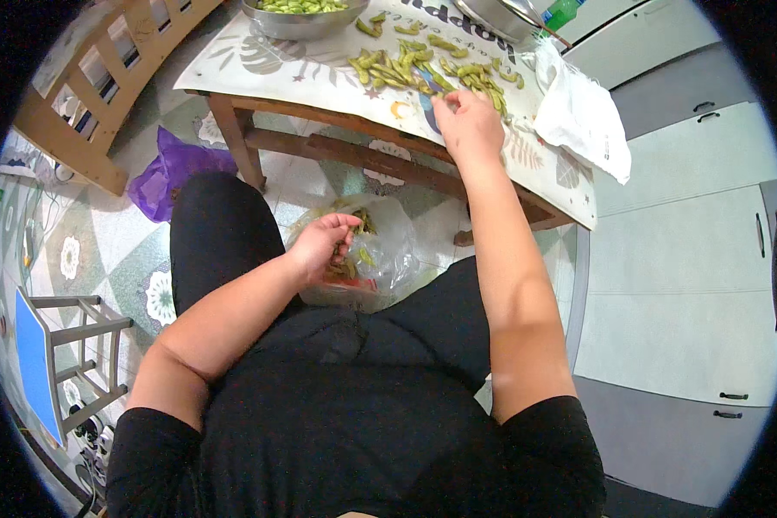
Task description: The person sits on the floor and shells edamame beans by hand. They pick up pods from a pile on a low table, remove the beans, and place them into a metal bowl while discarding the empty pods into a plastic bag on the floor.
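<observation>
My right hand [470, 128] is over the near edge of the table, its fingers curled down beside a spread of green edamame pods [397, 69]. Whatever its fingertips may hold is hidden by the hand. Lower down, my left hand [323, 244] is between my knees with its fingers closed; I cannot make out what is in them. It is over a clear plastic bag [393, 246] with brownish-green shells [365, 221] inside. At the table's far left stands a metal bowl [306, 26] of bright green shelled beans [298, 5].
The table [276, 78] has a printed cover and wooden legs. A white bag [578, 108] hangs over its right edge, near a metal pot [496, 17] and a green bottle [563, 13]. A purple bag [168, 177] and blue-topped stool [39, 367] are left; cabinets [673, 259] line the right.
</observation>
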A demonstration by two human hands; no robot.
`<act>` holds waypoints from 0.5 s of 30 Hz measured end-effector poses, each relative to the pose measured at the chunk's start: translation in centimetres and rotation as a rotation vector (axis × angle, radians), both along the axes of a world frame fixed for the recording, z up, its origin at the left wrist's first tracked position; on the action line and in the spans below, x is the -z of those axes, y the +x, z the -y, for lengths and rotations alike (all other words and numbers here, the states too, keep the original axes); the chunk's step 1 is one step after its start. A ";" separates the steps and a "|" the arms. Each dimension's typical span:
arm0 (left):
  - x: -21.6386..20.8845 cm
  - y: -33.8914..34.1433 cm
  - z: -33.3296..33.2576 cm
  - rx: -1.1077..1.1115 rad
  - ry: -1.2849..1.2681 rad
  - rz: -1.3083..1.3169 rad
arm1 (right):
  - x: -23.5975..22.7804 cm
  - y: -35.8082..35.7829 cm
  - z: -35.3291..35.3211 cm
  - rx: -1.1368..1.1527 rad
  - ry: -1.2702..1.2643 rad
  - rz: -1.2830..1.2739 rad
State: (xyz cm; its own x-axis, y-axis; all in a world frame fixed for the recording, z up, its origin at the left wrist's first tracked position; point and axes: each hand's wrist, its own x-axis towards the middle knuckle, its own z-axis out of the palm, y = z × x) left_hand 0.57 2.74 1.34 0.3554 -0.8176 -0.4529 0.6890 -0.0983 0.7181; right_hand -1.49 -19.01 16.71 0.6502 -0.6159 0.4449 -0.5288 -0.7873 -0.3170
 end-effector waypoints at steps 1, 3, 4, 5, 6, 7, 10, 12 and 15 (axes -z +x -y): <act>0.5 0.0 0.2 0.002 -0.004 0.018 | 0.9 0.4 0.9 -0.028 -0.029 0.013; 0.2 -0.1 0.1 -0.007 -0.031 0.036 | 0.8 0.3 1.1 -0.029 0.054 0.043; 0.1 0.1 0.1 0.009 -0.047 0.058 | 0.7 0.0 1.2 -0.028 0.095 0.057; 0.2 0.3 -0.1 0.017 -0.058 0.078 | 1.0 -0.3 0.9 -0.088 0.049 0.181; 0.0 0.4 -0.4 0.032 -0.066 0.095 | 1.0 -0.7 0.3 -0.143 0.169 0.265; -0.3 0.3 -0.5 -0.004 -0.062 0.079 | 0.9 -1.1 -0.5 -0.197 0.290 0.348; -1.8 0.3 -1.0 -0.019 -0.080 0.051 | 2.2 -3.7 -3.1 -0.427 0.503 0.461; -2.5 0.3 -1.1 -0.038 -0.100 0.061 | 2.2 -5.9 -6.6 -0.512 1.069 0.482; -3.9 0.1 -0.8 -0.039 -0.224 0.015 | 5.5 -8.0 -9.1 -0.466 1.461 0.379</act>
State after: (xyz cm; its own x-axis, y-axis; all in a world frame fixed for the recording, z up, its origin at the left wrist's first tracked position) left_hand 0.70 3.59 5.20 0.3936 -0.8830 -0.2557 0.6784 0.0913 0.7290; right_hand -9.48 -9.90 11.21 0.8907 -0.4271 -0.1559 -0.0547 0.2398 -0.9693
